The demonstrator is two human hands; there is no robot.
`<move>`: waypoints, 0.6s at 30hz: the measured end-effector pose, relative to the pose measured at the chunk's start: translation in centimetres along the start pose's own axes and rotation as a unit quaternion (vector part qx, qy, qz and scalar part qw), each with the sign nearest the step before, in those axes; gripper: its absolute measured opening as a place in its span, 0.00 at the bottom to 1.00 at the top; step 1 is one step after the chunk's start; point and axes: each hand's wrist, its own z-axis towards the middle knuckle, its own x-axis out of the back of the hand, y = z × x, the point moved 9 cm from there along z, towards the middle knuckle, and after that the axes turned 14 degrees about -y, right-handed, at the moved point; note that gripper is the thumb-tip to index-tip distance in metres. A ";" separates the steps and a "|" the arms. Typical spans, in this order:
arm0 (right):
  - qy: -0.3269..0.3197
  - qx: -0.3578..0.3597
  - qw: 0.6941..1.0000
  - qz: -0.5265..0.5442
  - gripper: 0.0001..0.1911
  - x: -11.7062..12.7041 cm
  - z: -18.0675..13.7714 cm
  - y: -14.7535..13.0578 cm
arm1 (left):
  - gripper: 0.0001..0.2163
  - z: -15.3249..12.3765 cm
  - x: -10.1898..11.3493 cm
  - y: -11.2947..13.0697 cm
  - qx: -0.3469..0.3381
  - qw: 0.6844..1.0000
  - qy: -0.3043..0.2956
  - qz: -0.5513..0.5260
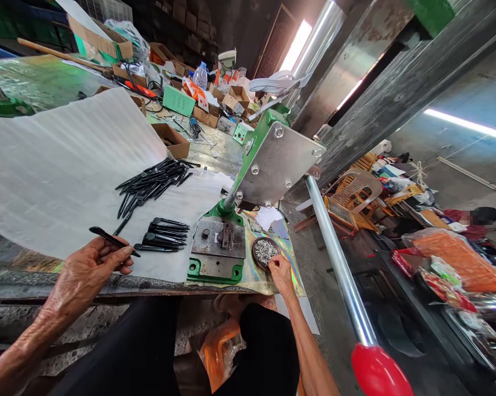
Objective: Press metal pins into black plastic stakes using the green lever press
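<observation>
Beside the green press (217,250), left hand (89,273) grips a black strip (111,238); right hand (280,273), apart, touches a round tin (256,254).

Grey concrete floor (458,170), fluorescent tube light (466,125), bright narrow opening (296,47) (far back), tan plastic chair (355,192)

Right hand (281,273)'s kinda boxed in: steel press die block (217,258) on one side, chrome lever (339,264) with its red knob (375,371) on the other. Loads of open room on the white paper sheet (167,268) by the left hand (89,272), though.
</observation>
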 end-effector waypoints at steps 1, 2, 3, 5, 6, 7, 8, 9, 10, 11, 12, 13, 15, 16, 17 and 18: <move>-0.002 0.002 1.000 0.013 0.14 0.0 -0.1 -0.2 | 0.17 -0.1 -0.2 0.1 -0.014 1.000 0.000 -0.001; -0.003 0.003 1.000 0.026 0.14 0.1 -0.2 -0.4 | 0.17 -0.2 -0.4 0.3 -0.028 1.000 0.000 -0.006; -0.002 0.002 0.999 0.041 0.13 0.2 -0.3 -0.6 | 0.17 -0.3 -0.7 0.4 -0.041 0.999 0.000 -0.014; 0.003 -0.002 0.997 0.074 0.12 0.4 -0.5 -1.1 | 0.17 -0.5 -1.3 0.5 -0.058 0.997 -0.004 -0.041; 0.005 -0.006 0.996 0.092 0.12 0.4 -0.7 -1.3 | 0.18 -0.5 -1.7 0.6 -0.058 0.997 -0.016 -0.055; 0.006 -0.009 0.994 0.113 0.12 0.4 -0.9 -1.6 | 0.18 -0.7 -2.2 0.7 -0.057 0.995 -0.029 -0.072; 0.005 -0.013 0.991 0.134 0.11 0.4 -1.1 -2.0 | 0.19 -0.8 -2.8 0.8 -0.055 0.993 -0.043 -0.093; 0.002 -0.016 0.987 0.157 0.11 0.3 -1.3 -2.4 | 0.19 -1.0 -3.4 1.0 -0.052 0.990 -0.060 -0.116; -0.003 -0.020 0.983 0.181 0.12 0.1 -1.5 -3.0 | 0.19 -1.2 -4.0 1.3 -0.051 0.986 -0.074 -0.141; -0.011 -0.023 0.978 0.205 0.12 -0.2 -1.8 -3.7 | 0.19 -1.5 -4.6 1.6 -0.052 0.981 -0.086 -0.166; -0.020 -0.025 0.973 0.228 0.12 -0.6 -2.1 -4.5 | 0.19 -1.8 -5.2 1.9 -0.053 0.976 -0.099 -0.189; -0.033 -0.024 0.967 0.251 0.12 -1.1 -2.4 -5.5 | 0.18 -2.0 -5.9 2.2 -0.053 0.970 -0.110 -0.212; -0.065 -0.016 0.954 0.292 0.12 -2.4 -3.2 -8.1 | 0.18 -2.6 -7.2 2.6 -0.048 0.956 -0.134 -0.256; -0.084 -0.010 0.946 0.313 0.12 -3.2 -3.7 -9.7 | 0.17 -2.8 -7.8 2.7 -0.043 0.949 -0.143 -0.278; -0.103 -0.002 0.937 0.332 0.11 -4.0 -4.3 -11.3 | 0.17 -3.1 -8.4 2.7 -0.039 0.941 -0.151 -0.300; -0.120 0.005 0.929 0.351 0.12 -4.8 -5.0 -12.9 | 0.17 -3.3 -9.0 2.8 -0.033 0.933 -0.158 -0.321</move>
